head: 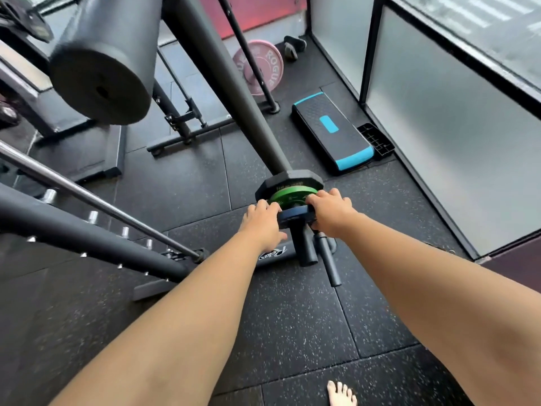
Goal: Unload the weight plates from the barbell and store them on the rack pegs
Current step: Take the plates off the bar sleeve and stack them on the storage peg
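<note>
1. Two hands are on the blue plate [295,216]. The left hand [263,221] grips its left edge and the right hand [330,212] its right edge, fingers curled over the rim. That even hold looks right to me.
2. The plate sits outermost on the sleeve [304,247], just in front of the green plate [289,194], with a black plate [292,178] behind that. I can't tell whether blue and green touch.
3. There is bare sleeve between the plate and the sleeve's end, so I'd say the job now is to draw it straight along toward the body. Both sides need an equal pull, since a tilted plate will likely bind.
4. Mind the handle [328,259] lying just right of the sleeve end. The right knuckles would pass near it.
5. Once the plate clears the end, its full weight falls to the hands, so brace for it. A bare foot [341,392] stands on the floor nearby, and a slip would be nasty.
6. Chrome pegs [93,216] line the frame to the left, well apart from here, and I judge them to be the store. Carry the plate close and line up its hole before pushing it on.
7. Green and black are yet to come off, so the task looks early.
</note>
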